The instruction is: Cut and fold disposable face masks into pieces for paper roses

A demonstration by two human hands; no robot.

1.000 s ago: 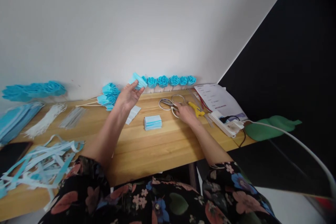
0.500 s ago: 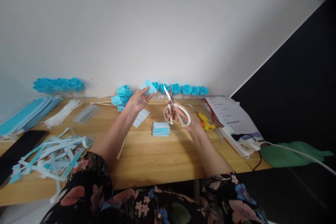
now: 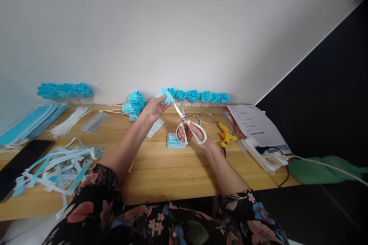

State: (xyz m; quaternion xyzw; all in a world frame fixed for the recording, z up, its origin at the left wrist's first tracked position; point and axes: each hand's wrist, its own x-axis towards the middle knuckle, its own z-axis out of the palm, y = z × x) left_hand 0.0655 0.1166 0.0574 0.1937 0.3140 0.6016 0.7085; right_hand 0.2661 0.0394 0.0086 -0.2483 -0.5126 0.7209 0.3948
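My left hand [image 3: 155, 108] pinches a small light-blue piece of mask fabric [image 3: 165, 95] by its lower edge, above the table. Through the handles of white-handled scissors [image 3: 198, 132] go the fingers of my right hand [image 3: 191, 134]. The scissor blades stand apart, with one tip close to the fabric's lower right corner. Under the scissors lies a stack of cut light-blue pieces [image 3: 174, 141], partly covered by a handle. A single pale piece [image 3: 156, 128] lies on the wood below my left wrist.
Blue fabric roses line the wall [image 3: 193, 95], with more at left [image 3: 66, 90]. A yellow glue gun [image 3: 227, 134], power strip [image 3: 264, 157] and paper sheet [image 3: 255, 122] are at right. Fabric strips [image 3: 60, 168], a phone [image 3: 25, 166], masks [image 3: 34, 122] and white ear loops [image 3: 70, 121] lie left.
My right hand has moved the scissors left and down, bringing the blades nearer the fabric piece. My left hand has shifted slightly right, still holding the piece.
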